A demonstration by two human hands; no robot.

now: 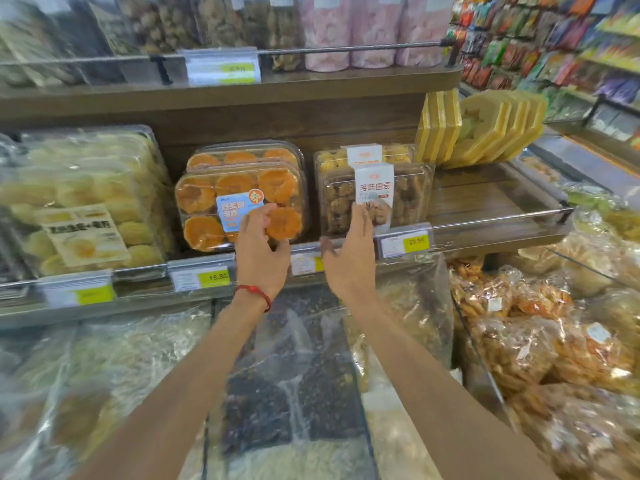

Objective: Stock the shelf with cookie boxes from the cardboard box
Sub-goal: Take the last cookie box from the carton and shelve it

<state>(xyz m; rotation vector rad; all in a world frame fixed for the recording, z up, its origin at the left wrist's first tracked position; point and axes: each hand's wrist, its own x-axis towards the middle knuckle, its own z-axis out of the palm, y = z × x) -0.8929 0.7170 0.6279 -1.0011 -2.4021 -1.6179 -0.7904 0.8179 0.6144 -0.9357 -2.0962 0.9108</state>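
Head view: left hand and right hand, both open and empty, flank two clear cookie boxes at the shelf front edge, apparently squaring them.

Blurring price tags beyond reading; covering part of the orange cookie box label with left hand fingers; cropping both forearms at the bottom edge.
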